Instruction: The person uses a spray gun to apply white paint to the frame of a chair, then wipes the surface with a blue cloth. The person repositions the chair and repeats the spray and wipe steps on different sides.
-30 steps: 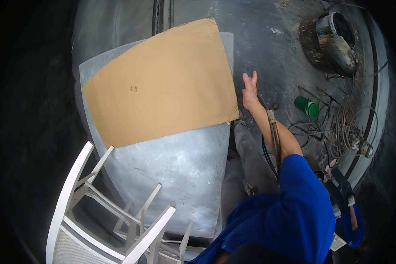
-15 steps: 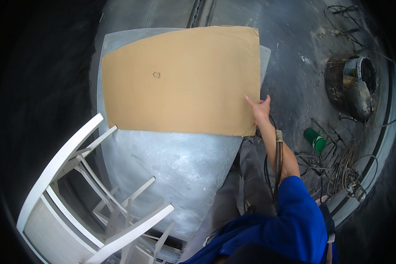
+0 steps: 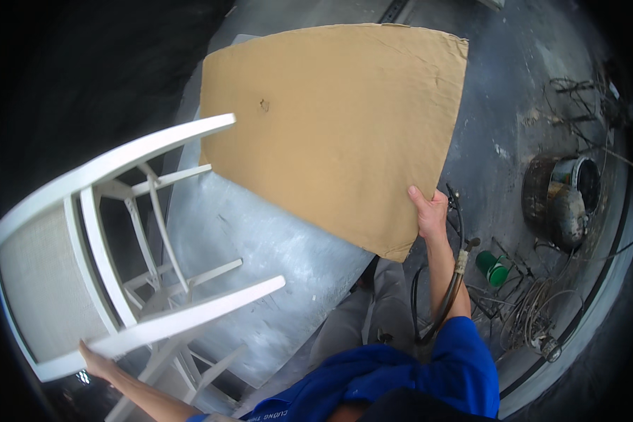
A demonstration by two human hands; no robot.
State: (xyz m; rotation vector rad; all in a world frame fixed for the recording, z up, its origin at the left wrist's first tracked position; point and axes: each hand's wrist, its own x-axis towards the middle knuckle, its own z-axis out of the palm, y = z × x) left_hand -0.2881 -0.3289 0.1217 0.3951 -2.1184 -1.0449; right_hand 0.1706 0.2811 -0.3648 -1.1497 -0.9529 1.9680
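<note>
A large tan cardboard sheet [image 3: 330, 126] lies tilted over a silvery-grey board [image 3: 274, 260], a small tear in its upper left part. My right hand [image 3: 432, 211] grips its right edge near the lower corner, thumb on top and fingers underneath. On the left, a white chair [image 3: 119, 156] with a pale woven panel leans over the board, its legs pointing right. My left hand [image 3: 98, 364] is closed round its lower frame rail, the fingers mostly hidden behind. Dark hoses with a metal fitting [image 3: 461, 261] hang along my right forearm.
A stained metal bucket [image 3: 541, 197] stands on the floor at the right. Nearer me are a green can [image 3: 491, 269] and a tangle of coiled cables [image 3: 531, 313]. A second white frame [image 3: 221, 369] shows below the chair.
The cardboard has swung clockwise, its right end moving right and nearer me. The chair has turned and shifted up and left. My left hand has come into view on its rail.
</note>
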